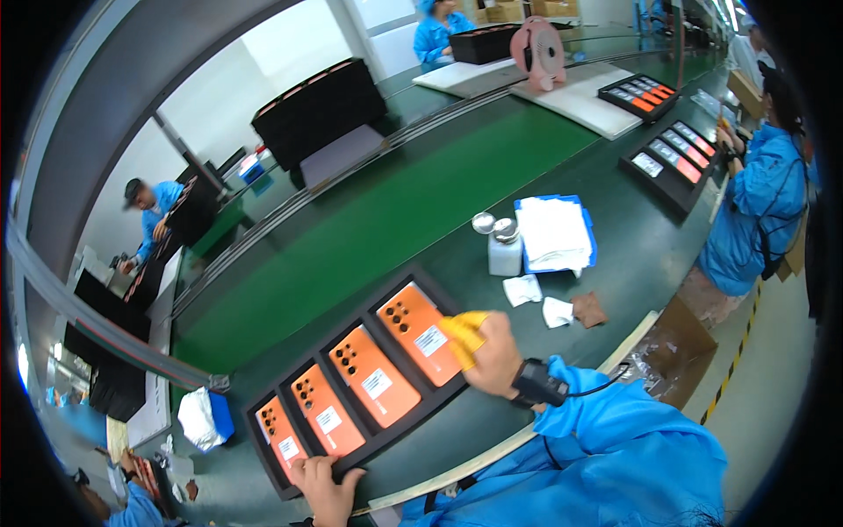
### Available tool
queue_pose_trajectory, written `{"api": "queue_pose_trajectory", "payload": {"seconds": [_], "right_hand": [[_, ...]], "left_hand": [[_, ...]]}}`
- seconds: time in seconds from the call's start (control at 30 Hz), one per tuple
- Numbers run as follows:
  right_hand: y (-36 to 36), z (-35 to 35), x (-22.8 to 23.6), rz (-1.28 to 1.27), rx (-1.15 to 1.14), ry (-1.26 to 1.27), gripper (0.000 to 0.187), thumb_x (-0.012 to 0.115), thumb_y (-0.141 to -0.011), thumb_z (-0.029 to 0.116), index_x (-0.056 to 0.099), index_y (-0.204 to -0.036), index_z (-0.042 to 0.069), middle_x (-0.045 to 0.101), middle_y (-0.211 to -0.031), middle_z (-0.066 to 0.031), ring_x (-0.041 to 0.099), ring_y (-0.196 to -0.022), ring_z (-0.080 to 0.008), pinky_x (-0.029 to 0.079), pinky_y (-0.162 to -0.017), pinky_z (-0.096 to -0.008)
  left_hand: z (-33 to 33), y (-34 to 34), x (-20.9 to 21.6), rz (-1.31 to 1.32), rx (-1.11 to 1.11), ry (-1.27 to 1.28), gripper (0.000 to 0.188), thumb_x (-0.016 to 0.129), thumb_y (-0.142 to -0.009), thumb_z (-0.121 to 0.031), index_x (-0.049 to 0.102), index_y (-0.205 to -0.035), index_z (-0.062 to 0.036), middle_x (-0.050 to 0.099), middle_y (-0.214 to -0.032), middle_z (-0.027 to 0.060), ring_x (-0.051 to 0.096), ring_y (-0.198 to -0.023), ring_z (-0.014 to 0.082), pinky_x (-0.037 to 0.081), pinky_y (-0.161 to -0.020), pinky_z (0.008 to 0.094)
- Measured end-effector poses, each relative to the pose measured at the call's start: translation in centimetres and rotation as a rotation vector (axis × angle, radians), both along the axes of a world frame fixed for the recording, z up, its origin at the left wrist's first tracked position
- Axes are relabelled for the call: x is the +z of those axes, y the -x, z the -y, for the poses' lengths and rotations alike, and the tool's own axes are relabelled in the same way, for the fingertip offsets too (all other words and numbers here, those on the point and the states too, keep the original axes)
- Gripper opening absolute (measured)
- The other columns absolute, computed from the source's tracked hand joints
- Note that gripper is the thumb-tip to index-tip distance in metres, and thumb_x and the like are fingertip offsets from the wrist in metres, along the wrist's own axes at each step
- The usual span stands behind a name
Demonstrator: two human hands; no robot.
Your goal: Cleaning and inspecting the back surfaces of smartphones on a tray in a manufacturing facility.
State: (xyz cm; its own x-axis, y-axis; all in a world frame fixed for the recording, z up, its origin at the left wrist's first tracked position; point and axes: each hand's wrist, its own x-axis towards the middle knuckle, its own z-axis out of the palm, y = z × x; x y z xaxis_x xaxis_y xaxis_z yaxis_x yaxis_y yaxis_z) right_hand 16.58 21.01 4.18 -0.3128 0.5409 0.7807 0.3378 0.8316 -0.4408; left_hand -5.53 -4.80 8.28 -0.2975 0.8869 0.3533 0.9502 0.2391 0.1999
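A black tray point(379, 439) lies slanted before me on the green bench, with several orange phones in its slots, camera side up. Each phone has a white label. My right hand point(492, 356), with yellow finger covers, is at the rightmost phone point(408, 321), at the tray's right side. Its fingers are pressed together and curled; what they hold, if anything, is hidden. My left hand point(327, 492) rests on the tray's near edge, below the leftmost phone point(279, 432). Its thumb is spread from the fingers.
Right of the tray stand a pump bottle point(505, 255) and a blue box of white wipes point(555, 233), with crumpled wipes point(522, 290) and a brown cloth point(589, 309) nearby. A green conveyor point(421, 184) runs behind. A co-worker point(760, 211) stands right, near another phone tray point(672, 167). An open carton point(667, 351) sits below.
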Motion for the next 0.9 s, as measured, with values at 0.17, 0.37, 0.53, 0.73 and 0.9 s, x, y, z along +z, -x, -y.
{"api": "queue_pose_trajectory", "payload": {"seconds": [0.17, 0.37, 0.53, 0.73, 0.9], "right_hand": [[0.5, 1.0, -0.4, -0.074, 0.213, -0.065, 0.042, 0.065, -0.073, 0.004, 0.065, -0.115, 0.012, 0.059, -0.106, -0.0059, 0.055, -0.092, -0.0254, 0.041, -0.081, -0.0395], [-0.1, 1.8, -0.6, -0.004, 0.314, -0.008, 0.047, 0.066, -0.070, 0.002, 0.066, -0.115, 0.015, 0.057, -0.106, -0.0054, 0.054, -0.092, -0.0246, 0.044, -0.083, -0.0371], [0.2, 1.9, -0.9, 0.069, 0.397, 0.136, 0.044, 0.064, -0.071, 0.001, 0.066, -0.114, 0.011, 0.057, -0.107, -0.0085, 0.054, -0.093, -0.0263, 0.045, -0.084, -0.0362], [0.8, 1.1, -2.1, 0.151, 0.430, 0.200, 0.042, 0.059, -0.073, 0.007, 0.063, -0.116, 0.006, 0.057, -0.106, -0.0093, 0.054, -0.091, -0.0259, 0.046, -0.080, -0.0349], [3.5, 1.0, -3.3, -0.001, 0.508, 0.127, 0.018, 0.058, -0.078, 0.015, 0.065, -0.095, 0.011, 0.057, -0.092, -0.0096, 0.058, -0.088, -0.0275, 0.049, -0.077, -0.0386]], "left_hand": [[-1.2, 0.6, -0.9, -0.083, 0.053, -0.017, 0.032, 0.078, -0.072, -0.023, 0.063, -0.095, -0.0058, 0.061, -0.095, 0.0123, 0.051, -0.101, 0.0361, 0.034, -0.095, 0.0478], [-9.3, 6.2, -1.5, -0.262, 0.042, -0.153, 0.034, 0.079, -0.066, -0.020, 0.059, -0.090, -0.0051, 0.056, -0.094, 0.0110, 0.050, -0.094, 0.0327, 0.038, -0.082, 0.0400], [-17.0, 13.3, -1.0, -0.250, -0.005, -0.135, 0.034, 0.077, -0.069, -0.020, 0.057, -0.090, -0.0015, 0.057, -0.093, 0.0146, 0.050, -0.092, 0.0368, 0.040, -0.081, 0.0447], [-27.6, 19.7, -6.1, -0.197, -0.016, -0.155, 0.044, 0.077, -0.074, -0.021, 0.058, -0.107, 0.0006, 0.060, -0.106, 0.0194, 0.055, -0.102, 0.0384, 0.043, -0.091, 0.0438], [-31.3, 29.4, -10.6, -0.168, 0.090, -0.120, 0.050, 0.071, -0.082, -0.015, 0.050, -0.124, 0.0036, 0.051, -0.126, 0.0230, 0.047, -0.120, 0.0371, 0.035, -0.104, 0.0431]]}}
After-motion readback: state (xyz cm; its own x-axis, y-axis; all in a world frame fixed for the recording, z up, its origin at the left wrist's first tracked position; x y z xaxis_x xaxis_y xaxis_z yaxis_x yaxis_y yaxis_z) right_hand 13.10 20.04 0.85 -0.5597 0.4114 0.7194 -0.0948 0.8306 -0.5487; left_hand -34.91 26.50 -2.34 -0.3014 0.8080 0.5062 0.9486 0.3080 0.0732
